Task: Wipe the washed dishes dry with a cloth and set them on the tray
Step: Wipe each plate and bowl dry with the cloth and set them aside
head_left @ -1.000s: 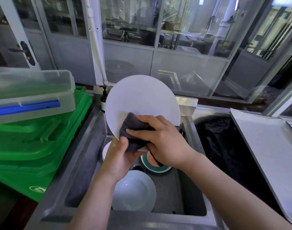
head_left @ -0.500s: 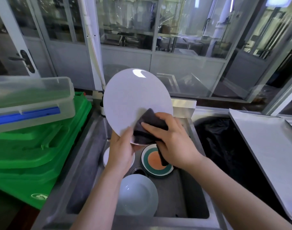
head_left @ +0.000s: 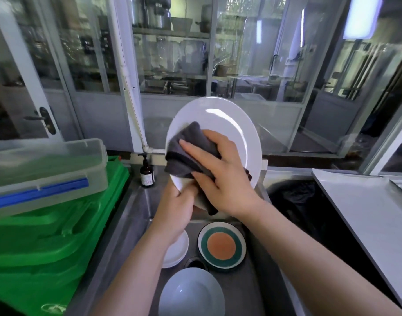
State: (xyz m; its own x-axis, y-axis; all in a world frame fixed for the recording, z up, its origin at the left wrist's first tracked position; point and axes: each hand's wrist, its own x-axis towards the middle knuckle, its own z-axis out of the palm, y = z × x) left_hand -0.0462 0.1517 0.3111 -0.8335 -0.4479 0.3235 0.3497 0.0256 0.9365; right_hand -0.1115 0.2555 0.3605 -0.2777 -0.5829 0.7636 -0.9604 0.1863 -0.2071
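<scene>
A large white plate (head_left: 227, 124) stands almost upright above the steel sink (head_left: 136, 215). My left hand (head_left: 176, 206) grips the plate's lower rim from below. A dark grey cloth (head_left: 190, 142) lies against the plate's face, and my right hand (head_left: 220, 169) presses it there with spread fingers while part of the cloth hangs under the palm. Down in the sink lie a plate with an orange centre and green ring (head_left: 221, 246), a small white plate (head_left: 176, 250) partly hidden by my left arm, and a pale blue bowl (head_left: 192, 293).
Stacked green crates (head_left: 47, 242) with a clear lidded box (head_left: 44, 165) on top stand at the left. A brown pump bottle (head_left: 147, 173) sits at the sink's back corner. A black-lined bin (head_left: 298, 201) and a grey metal counter (head_left: 366, 215) lie to the right.
The plate has turned so its hollow face now shows and has shifted right. My right hand has slid the cloth up and to the left across it. The camera has tilted upward.
</scene>
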